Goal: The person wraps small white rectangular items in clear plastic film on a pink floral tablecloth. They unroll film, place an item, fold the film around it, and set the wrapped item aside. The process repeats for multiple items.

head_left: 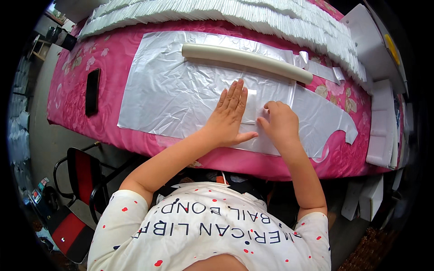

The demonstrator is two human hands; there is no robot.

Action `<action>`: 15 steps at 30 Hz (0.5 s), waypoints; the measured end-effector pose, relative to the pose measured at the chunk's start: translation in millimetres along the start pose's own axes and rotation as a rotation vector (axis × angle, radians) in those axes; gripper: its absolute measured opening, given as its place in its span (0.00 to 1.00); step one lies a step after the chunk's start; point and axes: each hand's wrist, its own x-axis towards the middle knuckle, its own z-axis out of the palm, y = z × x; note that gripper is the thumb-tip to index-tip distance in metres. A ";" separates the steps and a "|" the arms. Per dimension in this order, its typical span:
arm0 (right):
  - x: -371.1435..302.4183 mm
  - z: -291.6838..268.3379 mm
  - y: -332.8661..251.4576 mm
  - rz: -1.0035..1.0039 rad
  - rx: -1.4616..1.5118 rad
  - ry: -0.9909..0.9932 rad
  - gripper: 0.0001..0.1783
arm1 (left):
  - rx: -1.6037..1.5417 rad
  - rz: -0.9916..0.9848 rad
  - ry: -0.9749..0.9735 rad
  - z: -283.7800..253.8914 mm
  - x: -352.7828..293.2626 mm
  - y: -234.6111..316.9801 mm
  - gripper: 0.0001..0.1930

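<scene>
Pink flowered cloth [68, 104] covers the table, and near its left end I see a black phone [91, 92] with bare cloth around it. Next comes a silvery-white plastic sheet [158, 90], its near edge close to the table's rim. On it the person's left hand [229, 115] lies flat and ungripping, thumb spread, partly over a small white rectangle [252, 101]. A pale roll [244, 58] stretches beyond the fingertips, a narrow strip of plastic between. Just right of the rectangle, the right hand [281, 124] curves loosely, thumb and forefinger parted. Further right, the sheet's cut-out edge leaves pink showing before a white box [382, 122].
</scene>
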 end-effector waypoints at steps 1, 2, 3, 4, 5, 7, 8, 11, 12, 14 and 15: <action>4.8 7.6 -3.0 -0.134 0.034 0.125 0.17 | -0.087 -0.028 0.033 -8.2 -8.4 0.6 0.52; 11.2 16.8 -5.9 -0.275 0.070 0.245 0.18 | -0.168 -0.058 0.071 -16.7 -17.2 0.9 0.49; 19.1 22.3 -7.7 -0.373 0.035 0.265 0.22 | -0.268 -0.118 0.073 -31.1 -29.7 4.4 0.44; 26.5 29.0 -10.9 -0.468 -0.004 0.288 0.26 | -0.539 -0.296 -0.031 -46.0 -41.2 8.8 0.37; 31.8 44.4 -12.0 -0.460 0.033 0.228 0.30 | -0.807 -0.469 -0.147 -56.4 -55.8 10.1 0.29; 37.4 67.2 -22.5 -0.439 0.061 0.169 0.35 | -1.125 -0.816 -0.281 -72.1 -96.5 10.0 0.16; 33.1 74.8 -32.1 -0.421 0.054 0.167 0.37 | -1.169 -0.923 -0.316 -78.6 -116.0 8.4 0.15; 3.7 88.3 -72.0 -0.410 0.222 0.083 0.39 | -1.153 -1.258 -0.272 -101.6 -146.3 24.5 0.16; -10.9 96.8 -84.6 -0.424 0.274 0.080 0.39 | -1.191 -1.308 -0.215 -101.4 -155.0 26.3 0.16; -41.7 107.7 -111.6 -0.490 0.413 0.013 0.40 | -1.275 -1.392 -0.053 -96.2 -165.1 27.7 0.14; -54.6 110.9 -123.3 -0.528 0.471 -0.083 0.40 | -1.277 -1.327 0.001 -90.4 -181.1 22.2 0.12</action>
